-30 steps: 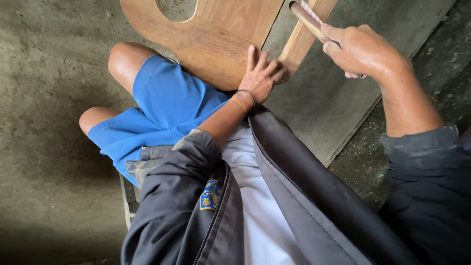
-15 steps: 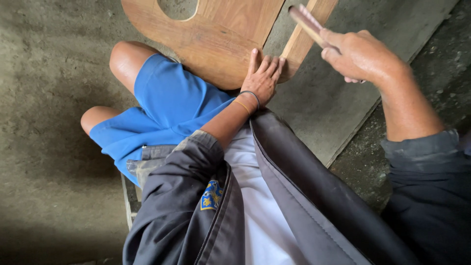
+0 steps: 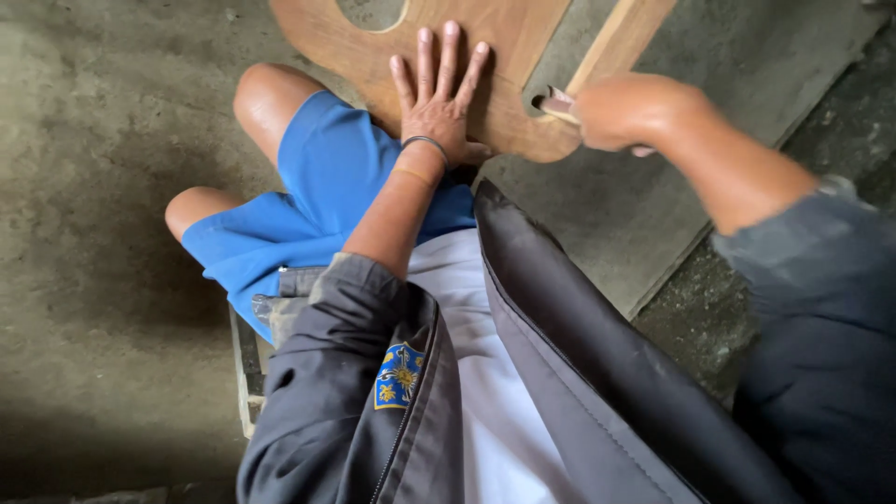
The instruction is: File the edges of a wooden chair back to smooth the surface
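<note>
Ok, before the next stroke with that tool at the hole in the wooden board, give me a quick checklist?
1. Left hand flat on the wooden board: ok.
2. Right hand closed on the tool: ok.
3. Tool tip at the small hole: ok.
4. Left fingers away from the hole: ok.
5. Board resting on the knee: ok.
6. What kind of tool it is: cannot tell.
</note>
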